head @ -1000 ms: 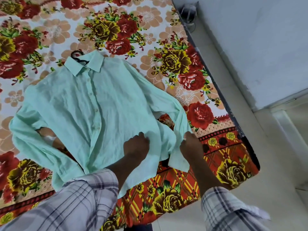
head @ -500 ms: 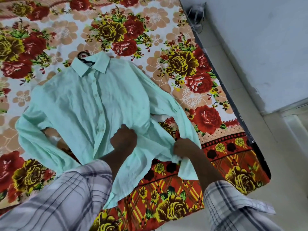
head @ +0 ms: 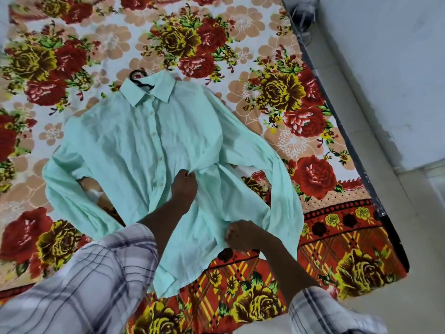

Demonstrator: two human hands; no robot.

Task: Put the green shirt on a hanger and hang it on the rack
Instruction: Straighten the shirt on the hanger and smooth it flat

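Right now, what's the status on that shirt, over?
Left hand pinches shirt front. Right hand grips it lower down. Hanger hook pokes out at collar. No rack in view.

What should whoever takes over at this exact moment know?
The left hand pinches the green shirt at its front, beside the button placket.
The right hand grips the shirt's lower front edge.
The shirt lies face up on the floral bedsheet, collar away from the person. The hanger shows only its hook, poking out at the collar.
Done: hanger appears seated inside the shirt.
Left: lift by the hook and hang on the rack, which is not in view.
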